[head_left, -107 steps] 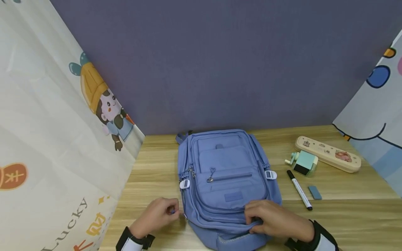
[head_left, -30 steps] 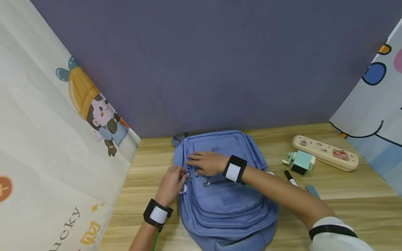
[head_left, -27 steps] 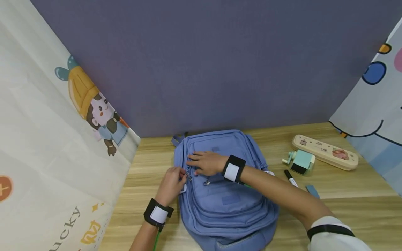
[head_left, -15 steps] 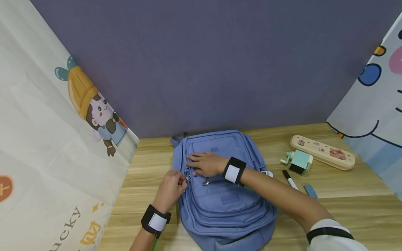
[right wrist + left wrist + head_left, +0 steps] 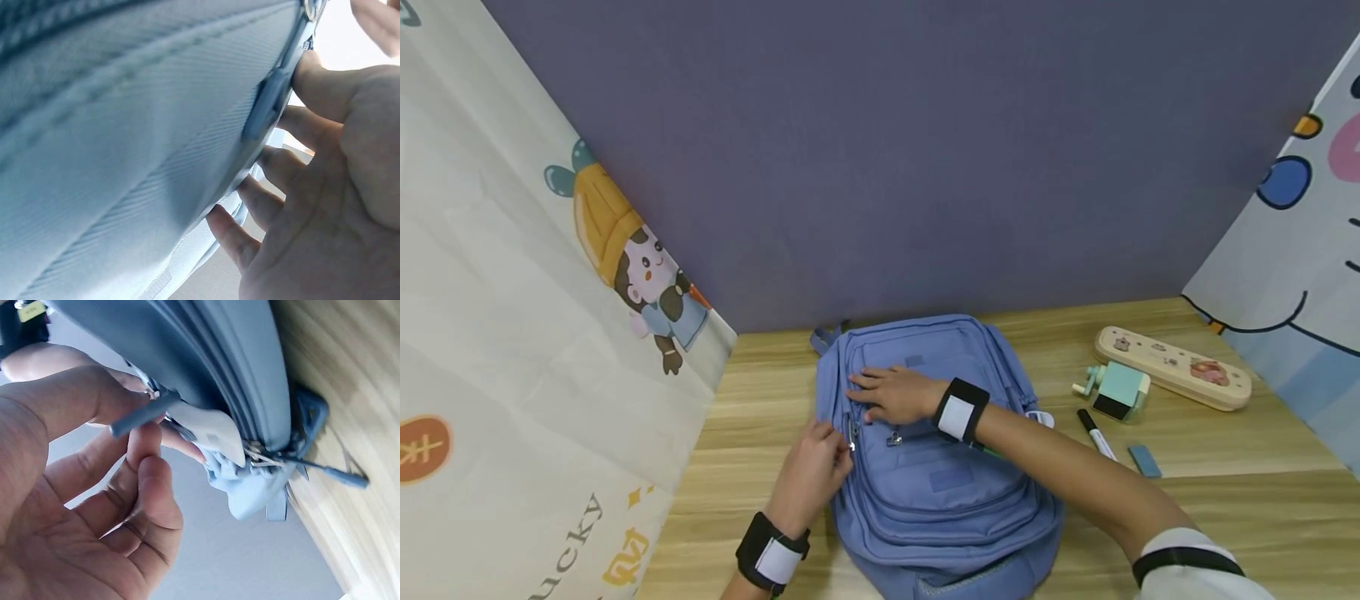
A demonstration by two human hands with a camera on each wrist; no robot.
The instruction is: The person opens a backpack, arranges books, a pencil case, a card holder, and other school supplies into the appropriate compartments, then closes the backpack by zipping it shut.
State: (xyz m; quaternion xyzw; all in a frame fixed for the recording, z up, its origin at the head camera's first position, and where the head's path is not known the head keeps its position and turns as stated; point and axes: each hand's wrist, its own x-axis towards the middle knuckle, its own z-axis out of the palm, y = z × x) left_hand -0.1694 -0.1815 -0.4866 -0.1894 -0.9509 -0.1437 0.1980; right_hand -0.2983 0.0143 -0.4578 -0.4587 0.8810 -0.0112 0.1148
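A blue backpack (image 5: 951,454) lies front up on the wooden table, its top toward the wall. At its left edge my left hand (image 5: 811,471) pinches a zipper pull (image 5: 140,417) between thumb and index finger; the pull's tab sticks out past the fingertips in the left wrist view. My right hand (image 5: 898,395) rests on the upper front of the backpack with fingers spread, and its fingertips (image 5: 228,231) touch the fabric. Below it is the front pocket's metal zipper pull (image 5: 894,438). A white side buckle (image 5: 215,428) shows beside the left hand.
Right of the backpack are a mint pencil sharpener (image 5: 1120,390), a cream pencil case (image 5: 1180,367), a black-capped marker (image 5: 1096,433) and a blue-grey eraser (image 5: 1144,461). A dark wall (image 5: 925,167) stands behind the table (image 5: 760,392).
Both hands have moved up from the backpack's lower part; the right released the bottom edge and lies on the front. Lately the left hand has slid down the left side with the zipper pull.
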